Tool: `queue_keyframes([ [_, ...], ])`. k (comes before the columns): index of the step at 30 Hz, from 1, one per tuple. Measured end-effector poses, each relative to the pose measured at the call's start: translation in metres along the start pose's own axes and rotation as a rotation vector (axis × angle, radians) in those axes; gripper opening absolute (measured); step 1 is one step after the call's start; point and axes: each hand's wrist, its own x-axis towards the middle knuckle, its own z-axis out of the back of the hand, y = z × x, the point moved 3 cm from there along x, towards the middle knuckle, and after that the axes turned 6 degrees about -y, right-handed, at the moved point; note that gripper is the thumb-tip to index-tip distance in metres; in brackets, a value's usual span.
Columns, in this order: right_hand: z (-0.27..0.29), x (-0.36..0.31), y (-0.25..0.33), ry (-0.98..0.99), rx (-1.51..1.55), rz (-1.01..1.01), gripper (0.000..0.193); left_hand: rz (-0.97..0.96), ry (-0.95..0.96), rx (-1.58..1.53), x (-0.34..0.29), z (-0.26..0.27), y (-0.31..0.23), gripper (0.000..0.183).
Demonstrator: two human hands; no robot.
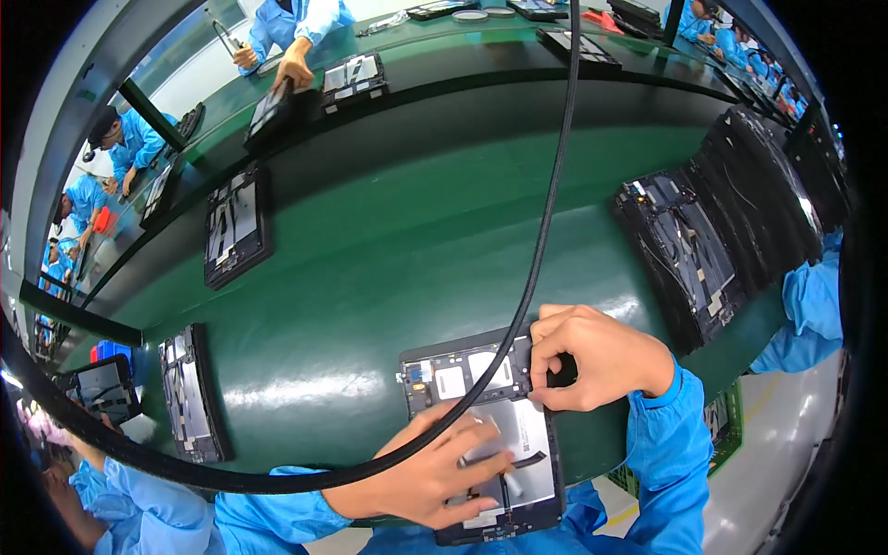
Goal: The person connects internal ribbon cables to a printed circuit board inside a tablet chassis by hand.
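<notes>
A: Head view: where's the thing you're on?
B: Your open tablet-like device lies at your edge of the green workbench, inner side up, under both your hands.

A: Fingers?
B: Your left hand spreads over the silver panel, fingers apart and blurred; can't tell if they grip the small pale piece by them. Your right hand curls at the device's right edge, thumb and index drawn close; can't tell if they're clamped on anything.

A: Step?
B: Looks like handwork on the open inside, mid-step. Next move likely calls for you to steady the frame with one hand and work gently near the thin strips with the other.

A: What's around you?
B: Right, a stack of dark devices. Left, one device near you, another farther off. Low right, a green crate. Beside the stack, a co-worker's blue sleeve.

A: In the way?
B: The black cable crosses in front of your device and left hand, hiding parts of both. The stack probably limits your right-hand reach.
</notes>
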Motion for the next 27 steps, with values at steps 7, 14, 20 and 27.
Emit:
queue_keyframes([
  [7,0.001,-0.008,-0.005,0.061,0.047,-0.032,0.011,-0.012,-0.016,-0.046,0.01,-0.018,-0.013,0.052],
  [14,0.001,-0.011,-0.011,0.096,0.125,-0.098,0.012,-0.005,-0.038,0.144,0.023,-0.017,-0.017,0.059],
  [20,0.003,-0.013,-0.011,0.104,0.137,-0.088,0.01,0.01,0.012,0.077,0.03,-0.017,-0.018,0.061],
  [27,0.003,-0.014,-0.012,0.098,0.138,-0.093,0.009,-0.003,0.003,0.187,0.032,-0.019,-0.022,0.057],
])
